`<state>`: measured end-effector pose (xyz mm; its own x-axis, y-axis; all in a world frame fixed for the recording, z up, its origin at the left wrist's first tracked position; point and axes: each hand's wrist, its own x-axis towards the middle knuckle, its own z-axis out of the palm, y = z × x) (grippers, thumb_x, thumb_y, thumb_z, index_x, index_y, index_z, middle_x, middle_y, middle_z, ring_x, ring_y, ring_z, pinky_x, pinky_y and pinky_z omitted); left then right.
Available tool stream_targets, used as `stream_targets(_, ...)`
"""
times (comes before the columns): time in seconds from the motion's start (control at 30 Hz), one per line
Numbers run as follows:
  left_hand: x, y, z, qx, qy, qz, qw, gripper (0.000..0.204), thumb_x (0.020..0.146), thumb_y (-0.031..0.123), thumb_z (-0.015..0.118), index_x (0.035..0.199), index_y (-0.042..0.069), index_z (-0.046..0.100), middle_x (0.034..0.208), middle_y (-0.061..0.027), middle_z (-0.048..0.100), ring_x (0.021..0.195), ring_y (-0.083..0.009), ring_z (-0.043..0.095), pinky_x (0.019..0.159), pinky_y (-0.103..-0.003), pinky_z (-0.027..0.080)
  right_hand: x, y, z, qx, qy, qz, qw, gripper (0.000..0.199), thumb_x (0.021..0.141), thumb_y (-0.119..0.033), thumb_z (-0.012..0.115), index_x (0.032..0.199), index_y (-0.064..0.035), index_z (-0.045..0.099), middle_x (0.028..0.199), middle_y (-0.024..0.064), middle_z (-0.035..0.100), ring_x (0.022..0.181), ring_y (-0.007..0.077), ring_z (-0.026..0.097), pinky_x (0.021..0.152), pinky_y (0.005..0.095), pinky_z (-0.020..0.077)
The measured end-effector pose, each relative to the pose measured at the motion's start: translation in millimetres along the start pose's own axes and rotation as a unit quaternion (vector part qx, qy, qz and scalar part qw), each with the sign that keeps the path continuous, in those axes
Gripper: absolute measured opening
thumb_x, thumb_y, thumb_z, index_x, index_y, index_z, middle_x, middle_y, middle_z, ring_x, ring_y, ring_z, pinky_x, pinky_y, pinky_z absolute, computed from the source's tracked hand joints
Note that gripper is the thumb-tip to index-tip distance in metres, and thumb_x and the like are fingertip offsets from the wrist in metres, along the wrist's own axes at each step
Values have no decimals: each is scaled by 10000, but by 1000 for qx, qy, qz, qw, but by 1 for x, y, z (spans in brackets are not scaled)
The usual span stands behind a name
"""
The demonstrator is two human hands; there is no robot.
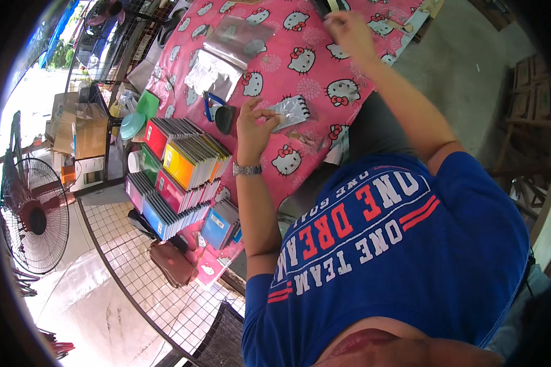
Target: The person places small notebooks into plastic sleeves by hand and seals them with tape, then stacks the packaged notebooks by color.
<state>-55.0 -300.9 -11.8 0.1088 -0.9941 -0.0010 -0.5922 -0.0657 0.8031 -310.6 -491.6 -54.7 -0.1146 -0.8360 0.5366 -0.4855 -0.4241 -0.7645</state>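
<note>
A small spiral notepad [292,113] in clear plastic wrap lies on the pink tablecloth. My left hand [255,125] is closed at its left edge, thumb and forefinger pinched on the wrap. Farther off at the upper right, my right hand [351,38] is closed right beside a dark tape dispenser [329,7]; whatever its fingertips hold is too small to make out. Blue-handled scissors [210,105] and a dark rounded object [225,119] lie left of my left hand. Clear plastic sleeves [236,43] are spread beyond, with a shiny silvery sheet [213,74].
Stacks of spiral notebooks [187,162] in several colours fill the table's left side, near a teal bowl [132,126]. A brown bag [171,263] sits at the table's near left edge. Past a wire grid stand a fan [35,217] and cardboard boxes [79,128].
</note>
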Motion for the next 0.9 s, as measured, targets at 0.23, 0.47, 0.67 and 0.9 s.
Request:
stream_targets(0.23,8,-4,-2,-75,-56,-66,993,325,704,52,738,1015,6,657,993,-84,635,929,-175,596,849,-293,467,29,76,-9,258,-130,337,896,185,864,-250,682,895,-69,653,716,-50,542,637,61,472,587,232,428)
stream_targets(0.47,-15,-16,25,-302,12,-65,951,269,847,-30,584,1112,0,619,1036,-41,618,932,-117,576,858,-269,459,-48,47,-11,490,-30,385,782,88,918,-106,583,849,-51,585,727,-7,532,642,90,505,615,234,458)
stream_targets(0.67,1,-16,30,-312,-55,-56,947,258,906,-1,491,1141,6,596,1042,-38,619,965,-112,561,871,-256,436,-46,58,26,599,-420,412,543,27,916,-65,517,889,-71,515,747,-13,510,559,58,428,476,218,324)
stream_targets(0.9,-1,-28,32,-319,-31,-40,946,268,910,6,486,1161,-19,577,1056,-50,628,952,-112,588,853,-248,457,-3,-122,40,26,-709,-200,676,498,730,-465,761,670,-36,514,595,16,497,512,142,445,468,337,337)
